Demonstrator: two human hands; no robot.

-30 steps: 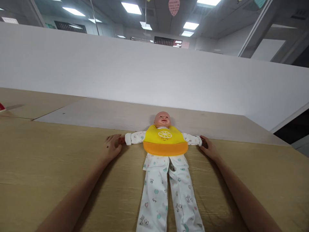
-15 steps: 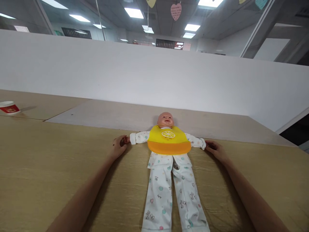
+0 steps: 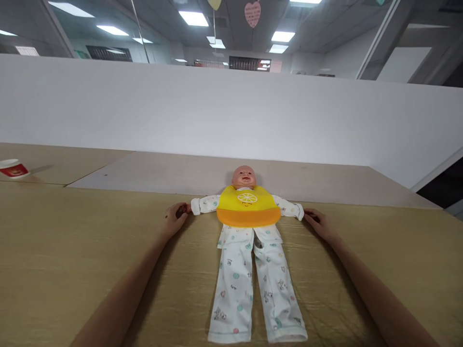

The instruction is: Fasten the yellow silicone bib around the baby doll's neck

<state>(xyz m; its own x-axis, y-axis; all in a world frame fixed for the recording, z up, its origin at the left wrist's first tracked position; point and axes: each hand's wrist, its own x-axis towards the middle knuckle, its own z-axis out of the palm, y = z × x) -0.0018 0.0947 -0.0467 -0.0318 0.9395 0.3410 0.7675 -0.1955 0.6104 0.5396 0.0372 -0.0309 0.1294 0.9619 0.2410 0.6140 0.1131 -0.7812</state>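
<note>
A baby doll (image 3: 244,177) lies on its back on the table, arms stretched out to both sides. Its white printed pyjamas (image 3: 235,274) cover the arms and legs, and a yellow bib (image 3: 247,202) with an orange pocket lies over its chest. At the doll's hand on the left of the view, my left hand (image 3: 174,220) has its fingers curled around that small hand. On the other side, my right hand (image 3: 321,225) pinches the doll's other hand just past the sleeve cuff (image 3: 299,212); my fingers mostly hide it.
A red and white paper cup (image 3: 13,168) stands at the far left. Behind the doll, a paler strip of tabletop (image 3: 173,171) runs up to a white partition (image 3: 202,111) with glass above it. A heart-shaped note (image 3: 252,14) hangs on the glass.
The view has shifted slightly, so the doll and both hands appear a little further left and the trouser cuffs now show. Both hands keep their places at the doll's hands.
</note>
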